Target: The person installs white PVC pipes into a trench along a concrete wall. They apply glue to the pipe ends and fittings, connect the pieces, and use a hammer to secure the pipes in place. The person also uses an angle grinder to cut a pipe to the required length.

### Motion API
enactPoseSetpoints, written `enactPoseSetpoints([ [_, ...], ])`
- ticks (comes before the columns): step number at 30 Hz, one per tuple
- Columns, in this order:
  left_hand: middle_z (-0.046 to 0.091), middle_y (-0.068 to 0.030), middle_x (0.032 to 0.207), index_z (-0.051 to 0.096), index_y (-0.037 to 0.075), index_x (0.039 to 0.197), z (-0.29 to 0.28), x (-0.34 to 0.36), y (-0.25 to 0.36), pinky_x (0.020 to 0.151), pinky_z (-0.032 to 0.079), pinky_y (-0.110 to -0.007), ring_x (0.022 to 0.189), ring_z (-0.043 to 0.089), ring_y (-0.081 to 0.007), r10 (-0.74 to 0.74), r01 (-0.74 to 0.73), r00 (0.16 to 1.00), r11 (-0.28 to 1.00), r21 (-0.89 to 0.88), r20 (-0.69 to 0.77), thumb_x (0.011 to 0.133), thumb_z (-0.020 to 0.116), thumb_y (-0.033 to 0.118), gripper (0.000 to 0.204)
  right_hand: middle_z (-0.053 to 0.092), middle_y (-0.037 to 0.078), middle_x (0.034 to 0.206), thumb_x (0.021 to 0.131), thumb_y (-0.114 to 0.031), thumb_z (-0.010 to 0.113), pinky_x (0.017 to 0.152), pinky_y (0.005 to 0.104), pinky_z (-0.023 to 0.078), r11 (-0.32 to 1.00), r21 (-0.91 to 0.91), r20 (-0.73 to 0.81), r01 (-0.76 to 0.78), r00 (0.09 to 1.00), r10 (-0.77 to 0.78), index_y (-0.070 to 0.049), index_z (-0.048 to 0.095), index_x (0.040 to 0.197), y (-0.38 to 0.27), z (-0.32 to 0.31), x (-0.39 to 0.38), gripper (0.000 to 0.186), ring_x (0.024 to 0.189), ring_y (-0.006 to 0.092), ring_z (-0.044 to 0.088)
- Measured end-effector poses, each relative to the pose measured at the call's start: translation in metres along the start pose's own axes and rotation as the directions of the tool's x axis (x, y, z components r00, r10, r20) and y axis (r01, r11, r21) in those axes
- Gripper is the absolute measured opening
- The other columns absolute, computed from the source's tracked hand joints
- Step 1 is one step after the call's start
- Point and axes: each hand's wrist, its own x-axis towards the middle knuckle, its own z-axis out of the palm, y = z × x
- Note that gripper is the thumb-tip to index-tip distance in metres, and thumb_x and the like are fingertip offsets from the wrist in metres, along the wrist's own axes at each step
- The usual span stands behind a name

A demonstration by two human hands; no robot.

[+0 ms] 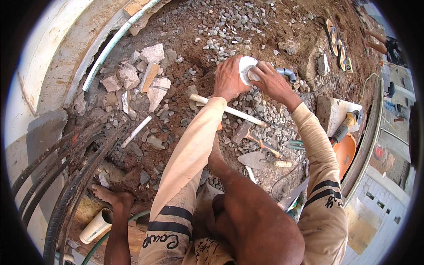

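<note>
Out in front of me, my left hand [230, 79] grips the side of a white round piece [247, 66] that looks like a pipe end or cap. Against its face, the bent fingers of my right hand [271, 83] close on a small pale thing whose kind I cannot make out. Just beyond the right hand lies a grey pipe elbow [289, 75]. Under my forearms, a white pipe [232, 111] stretches across the gravel. Nearer my right arm rest a hammer [260, 143] and a trowel blade [251, 160].
Broken concrete chunks [152, 84] and a short white pipe [136, 131] lie left. Bent rebar [73, 185] curves along the lower left, near a wide pipe [95, 226]. At right are a power tool [346, 127], an orange basin [345, 154] and sandals [338, 46]. Another person [388, 46] is beyond.
</note>
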Motion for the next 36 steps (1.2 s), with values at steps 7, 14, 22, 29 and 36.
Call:
enactPoseSetpoints([
  [7,0.058,-0.0158,0.144,0.046,0.010,0.149,-0.001,-0.002,0.001,0.123,0.033,-0.050,0.143,0.047,-0.0337,-0.075,0.075,0.997,0.997,0.019,0.011,0.065,0.095,0.031,0.100,0.072,0.029,0.105,0.099,-0.047,0.068,0.090,0.0535,0.056,0.908,-0.002,0.223,-0.418,0.885,0.408,0.007,0.062,0.123,-0.022,-0.022,0.020,0.059,0.099,0.0457,0.072],
  [14,0.057,-0.0170,0.147,0.043,0.007,0.152,-0.004,-0.003,0.000,0.124,0.031,-0.050,0.147,0.043,-0.0330,-0.099,0.098,0.994,0.995,0.021,0.044,0.065,0.096,0.034,0.105,0.057,0.014,0.143,0.088,0.002,0.064,0.104,0.0465,0.055,0.998,-0.047,0.204,-0.028,0.978,0.037,-0.012,0.065,0.136,-0.012,-0.029,0.011,0.051,0.129,0.0357,0.060],
  [22,0.057,-0.0186,0.137,0.050,0.003,0.140,-0.025,-0.063,0.033,0.109,0.047,-0.048,0.127,0.058,-0.0318,-0.383,0.345,0.892,0.920,-0.187,-0.238,0.070,0.093,0.023,0.084,0.065,0.020,0.129,0.095,-0.023,0.076,0.099,0.0494,0.054,0.957,0.116,0.114,-0.265,0.961,0.252,-0.006,0.065,0.134,-0.017,-0.022,0.010,0.044,0.115,0.0417,0.067],
  [29,0.073,-0.0096,0.106,0.060,-0.001,0.131,0.018,-0.168,0.038,0.059,0.057,-0.027,0.071,0.073,-0.0143,-0.914,0.734,0.257,-0.025,-0.678,0.313,0.093,0.083,0.040,0.061,0.067,0.012,0.135,0.086,0.000,0.075,0.109,0.0464,0.051,0.994,0.061,0.025,-0.085,0.996,0.084,-0.008,0.070,0.127,-0.019,-0.011,0.004,0.042,0.127,0.0363,0.060],
  [36,0.077,-0.0057,0.081,0.079,0.001,0.098,0.030,-0.139,0.024,0.063,0.058,-0.032,0.060,0.072,-0.0155,-0.912,0.742,0.409,0.310,-0.595,0.034,0.095,0.080,0.040,0.039,0.065,0.015,0.135,0.084,0.001,0.073,0.105,0.0487,0.052,0.992,0.094,-0.002,-0.085,0.996,0.085,-0.007,0.071,0.128,-0.030,-0.014,0.012,0.045,0.123,0.0390,0.060],
])
